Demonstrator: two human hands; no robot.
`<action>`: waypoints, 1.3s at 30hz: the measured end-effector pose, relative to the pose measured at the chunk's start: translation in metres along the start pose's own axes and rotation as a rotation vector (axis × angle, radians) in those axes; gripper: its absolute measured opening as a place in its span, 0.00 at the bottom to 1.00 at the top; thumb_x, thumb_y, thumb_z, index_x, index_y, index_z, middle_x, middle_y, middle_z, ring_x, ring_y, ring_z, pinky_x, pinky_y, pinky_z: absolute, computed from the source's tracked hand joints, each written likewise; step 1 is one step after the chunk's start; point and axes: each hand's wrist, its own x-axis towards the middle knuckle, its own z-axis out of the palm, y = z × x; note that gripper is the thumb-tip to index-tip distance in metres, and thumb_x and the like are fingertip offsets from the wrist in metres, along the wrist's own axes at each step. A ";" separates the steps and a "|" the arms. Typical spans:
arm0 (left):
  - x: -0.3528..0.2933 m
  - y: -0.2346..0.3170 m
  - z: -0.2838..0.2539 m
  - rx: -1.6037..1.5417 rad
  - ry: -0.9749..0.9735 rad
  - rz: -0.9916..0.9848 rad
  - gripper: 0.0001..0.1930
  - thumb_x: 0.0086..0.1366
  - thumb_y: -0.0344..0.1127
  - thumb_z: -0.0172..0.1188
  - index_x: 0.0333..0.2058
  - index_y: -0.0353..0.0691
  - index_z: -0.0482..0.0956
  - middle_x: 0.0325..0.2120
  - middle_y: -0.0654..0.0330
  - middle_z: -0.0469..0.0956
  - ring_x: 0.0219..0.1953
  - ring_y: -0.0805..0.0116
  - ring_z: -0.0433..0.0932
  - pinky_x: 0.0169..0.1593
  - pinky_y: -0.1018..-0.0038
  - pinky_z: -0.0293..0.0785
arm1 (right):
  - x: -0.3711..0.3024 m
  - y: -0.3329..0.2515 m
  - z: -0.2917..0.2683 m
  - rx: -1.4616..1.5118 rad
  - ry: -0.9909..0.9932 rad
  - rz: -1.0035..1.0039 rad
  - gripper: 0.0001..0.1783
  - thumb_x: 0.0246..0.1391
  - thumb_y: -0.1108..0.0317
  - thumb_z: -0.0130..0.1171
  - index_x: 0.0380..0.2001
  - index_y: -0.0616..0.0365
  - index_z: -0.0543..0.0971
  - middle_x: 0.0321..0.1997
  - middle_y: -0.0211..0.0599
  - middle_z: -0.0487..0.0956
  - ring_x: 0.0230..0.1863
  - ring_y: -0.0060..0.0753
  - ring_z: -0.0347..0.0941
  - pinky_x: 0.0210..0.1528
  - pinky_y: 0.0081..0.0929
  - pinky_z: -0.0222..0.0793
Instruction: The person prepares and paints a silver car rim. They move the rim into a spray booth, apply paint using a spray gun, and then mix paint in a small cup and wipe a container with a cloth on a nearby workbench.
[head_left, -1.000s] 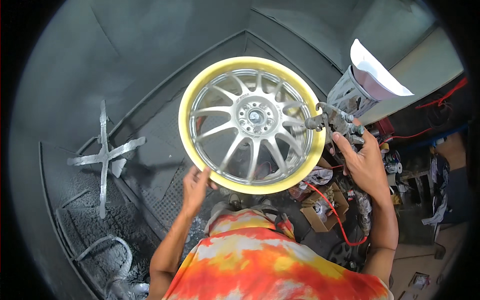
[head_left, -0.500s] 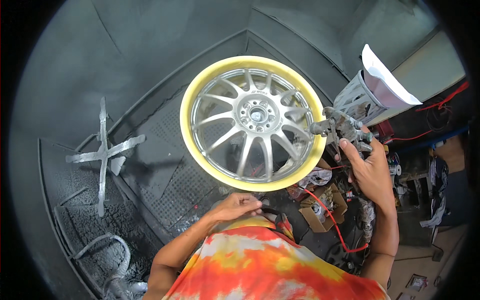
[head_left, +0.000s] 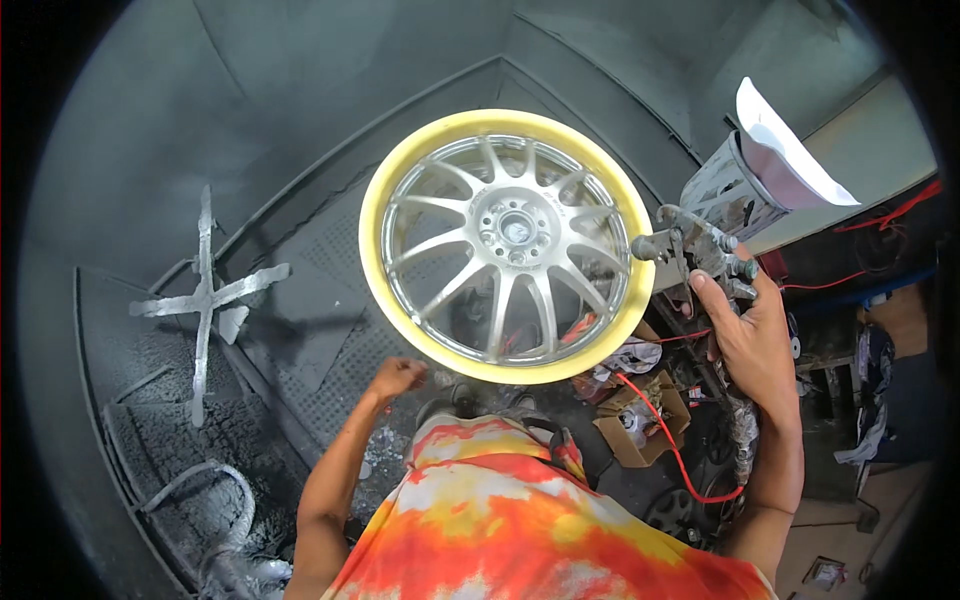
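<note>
A silver multi-spoke car wheel rim [head_left: 517, 232] with a yellow outer band [head_left: 383, 293] is raised in front of me; its support is hidden. My right hand [head_left: 752, 330] grips a paint-crusted spray gun [head_left: 705, 262] at the wheel's right. The gun's nozzle points left, close to the yellow band. A red hose [head_left: 684, 478] hangs below that hand. My left hand [head_left: 398, 377] is below the wheel's lower left edge, apart from it, its fingers curled in with nothing visible in them.
A paint-smeared bucket [head_left: 728, 190] with a white scoop-shaped piece [head_left: 795, 155] stands behind the gun. A silver-coated cross-shaped stand [head_left: 205, 297] is at the left, near dark grey walls [head_left: 330, 70]. An open cardboard box [head_left: 640, 450] sits on the floor, lower right.
My left hand has moved left and slightly away from my body, from my waist. The wheel has turned clockwise. The spray gun has shifted slightly right.
</note>
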 end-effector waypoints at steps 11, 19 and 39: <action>0.099 0.033 -0.069 -0.173 0.448 0.115 0.19 0.72 0.43 0.59 0.43 0.28 0.84 0.31 0.55 0.85 0.30 0.68 0.83 0.35 0.71 0.79 | -0.003 -0.020 0.001 0.167 -0.126 0.069 0.16 0.67 0.64 0.63 0.52 0.61 0.80 0.29 0.26 0.82 0.20 0.11 0.68 0.18 0.16 0.62; 0.159 0.014 -0.087 -0.678 0.334 0.205 0.18 0.71 0.39 0.60 0.48 0.25 0.83 0.36 0.52 0.86 0.33 0.66 0.83 0.36 0.68 0.78 | 0.008 -0.012 -0.007 0.031 0.000 0.034 0.19 0.69 0.63 0.61 0.58 0.59 0.77 0.30 0.28 0.82 0.22 0.12 0.73 0.17 0.14 0.63; 0.086 -0.012 -0.007 -0.378 0.413 0.226 0.20 0.73 0.41 0.59 0.54 0.29 0.79 0.43 0.53 0.83 0.41 0.67 0.82 0.42 0.68 0.79 | 0.003 -0.006 -0.011 0.204 -0.043 0.017 0.17 0.68 0.65 0.62 0.56 0.62 0.78 0.31 0.26 0.82 0.19 0.11 0.68 0.19 0.16 0.64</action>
